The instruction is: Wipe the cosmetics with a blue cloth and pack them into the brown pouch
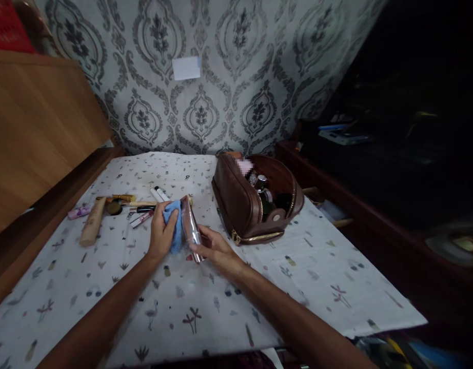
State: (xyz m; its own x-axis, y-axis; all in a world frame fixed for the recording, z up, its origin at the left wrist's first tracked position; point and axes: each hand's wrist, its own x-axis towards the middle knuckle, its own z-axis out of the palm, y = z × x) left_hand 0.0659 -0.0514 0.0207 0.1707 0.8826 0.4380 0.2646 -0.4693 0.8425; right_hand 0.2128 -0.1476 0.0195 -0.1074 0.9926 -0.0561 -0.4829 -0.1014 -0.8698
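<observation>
Left of brown bag [236,195]: left hand [160,233] pinches blue cloth [176,234]; right hand [218,250] pinches shiny container [191,223] (wiping step, apparently). Next move likely calls for steady container.

White patterned tabletop [317,287], open brown bag [236,197], beige tube [93,223], purple item [78,212]

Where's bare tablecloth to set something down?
Right: patterned tablecloth between the brown bag, right forearm and the table's right edge. Front left: between the beige tube and left forearm. Back: strip between loose cosmetics and wallpaper. Crowded: beige tube through cosmetics to left hand and blue cloth.
</observation>
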